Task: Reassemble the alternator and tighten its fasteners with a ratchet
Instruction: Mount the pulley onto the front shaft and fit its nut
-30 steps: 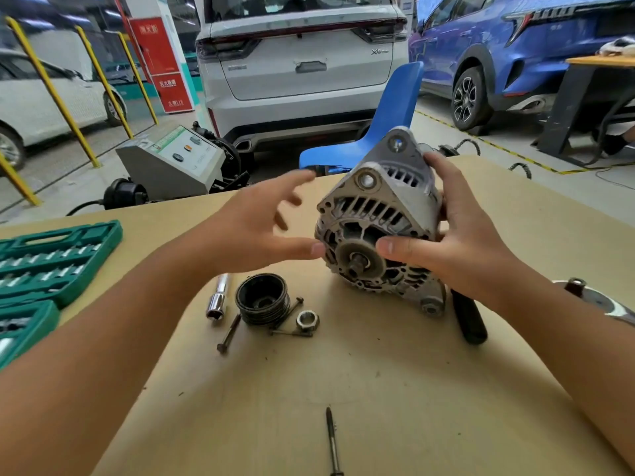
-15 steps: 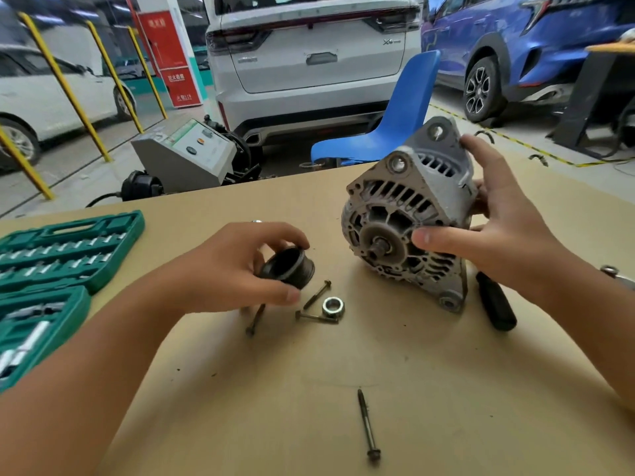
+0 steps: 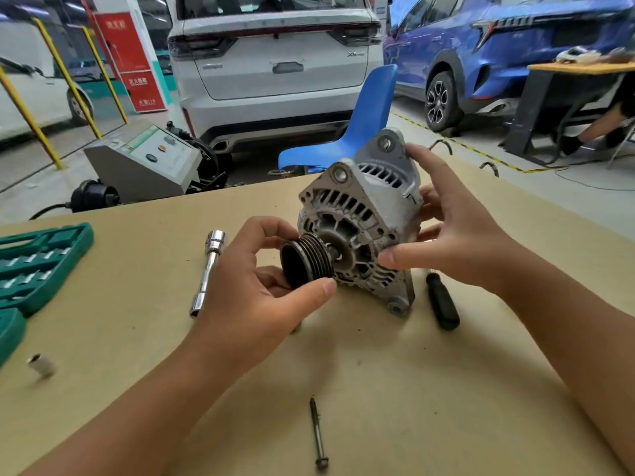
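A: Status? Where?

B: Left hand (image 3: 261, 297) pinching pulley (image 3: 305, 264), just at shaft. Right hand (image 3: 457, 242) gripping alternator (image 3: 360, 218), centre of table (image 3: 412, 389).

A: Method?

B: Square bore to shaft; slide home. Fit nut. Long bolt (image 3: 318, 434) at 6 o'clock.

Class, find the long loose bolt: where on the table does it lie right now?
The long bolt lies alone on the table near its front edge, centre of the head view, well below the left hand.

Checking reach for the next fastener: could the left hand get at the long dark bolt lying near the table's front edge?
Probably yes: the long dark bolt lies alone on bare tan tabletop, nothing over it. But the left hand grips the black ribbed pulley, so it isn't free.
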### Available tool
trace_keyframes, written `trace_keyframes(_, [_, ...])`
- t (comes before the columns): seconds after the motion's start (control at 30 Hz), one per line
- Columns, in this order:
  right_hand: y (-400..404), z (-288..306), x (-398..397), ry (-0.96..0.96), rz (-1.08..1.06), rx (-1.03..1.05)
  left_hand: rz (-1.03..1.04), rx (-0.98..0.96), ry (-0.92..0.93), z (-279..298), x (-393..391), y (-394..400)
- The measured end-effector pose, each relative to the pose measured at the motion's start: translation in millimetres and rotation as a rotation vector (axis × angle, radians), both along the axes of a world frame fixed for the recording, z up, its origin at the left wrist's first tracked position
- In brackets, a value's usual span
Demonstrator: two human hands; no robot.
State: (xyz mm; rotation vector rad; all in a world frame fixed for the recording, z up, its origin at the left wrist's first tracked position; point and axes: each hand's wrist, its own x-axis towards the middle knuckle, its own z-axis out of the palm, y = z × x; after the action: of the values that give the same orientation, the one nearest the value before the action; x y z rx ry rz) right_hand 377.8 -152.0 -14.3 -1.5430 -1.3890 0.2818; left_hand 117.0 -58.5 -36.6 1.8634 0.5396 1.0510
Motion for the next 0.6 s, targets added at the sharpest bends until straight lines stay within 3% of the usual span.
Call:
trace_keyframes(0.2, [-1.9, 4.7, -8.2, -0.048, -0.047, -0.014, 0.203, 0.127, 0.139, -2.8, 4.4, -7.0])
trace_keyframes(0.5, [-5.4, 7.0, -14.4, -0.058, -0.080, -0.018, 0.188, -0.067, 0.068, 0.1, 12.9, -8.9])
trace_keyframes(0.6, [-5.2, 6.3, -17.0, -0.058, -0.081, -0.018, 0.240, 0.000, 0.082, -0.4, 14.3, -9.4])
